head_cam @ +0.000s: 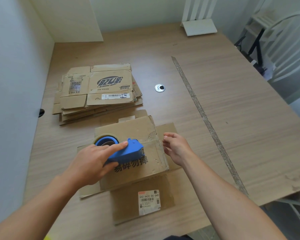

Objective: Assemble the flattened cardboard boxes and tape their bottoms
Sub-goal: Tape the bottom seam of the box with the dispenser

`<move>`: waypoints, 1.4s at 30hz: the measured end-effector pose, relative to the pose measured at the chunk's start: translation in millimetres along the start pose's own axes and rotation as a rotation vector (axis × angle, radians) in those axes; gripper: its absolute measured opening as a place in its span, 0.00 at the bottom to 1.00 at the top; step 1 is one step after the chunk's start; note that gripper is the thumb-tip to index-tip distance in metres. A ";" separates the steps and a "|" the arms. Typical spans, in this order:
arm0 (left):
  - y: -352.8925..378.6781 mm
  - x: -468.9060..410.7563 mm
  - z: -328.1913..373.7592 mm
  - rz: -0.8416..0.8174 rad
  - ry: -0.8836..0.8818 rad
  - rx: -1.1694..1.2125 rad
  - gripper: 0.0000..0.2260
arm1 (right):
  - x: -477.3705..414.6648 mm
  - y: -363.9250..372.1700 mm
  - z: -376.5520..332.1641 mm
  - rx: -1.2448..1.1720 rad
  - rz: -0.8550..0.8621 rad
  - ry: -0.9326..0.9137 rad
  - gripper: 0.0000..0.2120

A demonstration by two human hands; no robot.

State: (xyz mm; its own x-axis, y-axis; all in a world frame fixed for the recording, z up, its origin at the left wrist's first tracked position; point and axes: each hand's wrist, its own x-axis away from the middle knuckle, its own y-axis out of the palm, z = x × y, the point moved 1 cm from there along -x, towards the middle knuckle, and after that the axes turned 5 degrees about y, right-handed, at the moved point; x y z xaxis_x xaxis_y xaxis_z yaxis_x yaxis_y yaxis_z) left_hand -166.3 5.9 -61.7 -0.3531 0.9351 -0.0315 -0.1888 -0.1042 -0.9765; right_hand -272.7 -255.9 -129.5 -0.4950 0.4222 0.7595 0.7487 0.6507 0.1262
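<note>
Box (139,170): lying bottom-up on the near table (215,101), lower flaps spreading flat; the inside is hidden.
Left hand (92,163): gripping the dispenser (126,151), index finger stretching along its top.
Seam: the dispenser is resting on it.
Right hand (177,149): hovering at the box's right edge, fingers loosely curving; I cannot tell if they are pinching anything.
Handling: probably light, stiff but worn cardboard, sliding easily; bracing the edge seems wise.
Stack (97,90): flattened boxes waiting further back.
</note>
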 end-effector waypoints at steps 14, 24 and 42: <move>-43.1 -39.4 -5.9 -0.352 -0.218 0.230 0.31 | 5.8 3.6 8.0 -0.129 0.083 -0.179 0.12; -47.3 -69.3 -12.1 -0.509 -0.402 0.422 0.28 | 2.2 3.3 12.1 -0.083 0.113 -0.159 0.10; -44.7 -70.7 -7.7 -0.531 -0.468 0.431 0.29 | 8.6 6.7 6.2 0.685 0.210 -0.379 0.03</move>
State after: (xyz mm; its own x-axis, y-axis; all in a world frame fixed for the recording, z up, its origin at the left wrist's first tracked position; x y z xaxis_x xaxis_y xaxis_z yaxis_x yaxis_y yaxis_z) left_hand -125.8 -53.0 -17.5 -0.4452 0.6684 0.5959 -0.7390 0.1015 -0.6660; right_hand -274.7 -243.9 -126.1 -0.5817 0.6837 0.4406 0.4672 0.7243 -0.5071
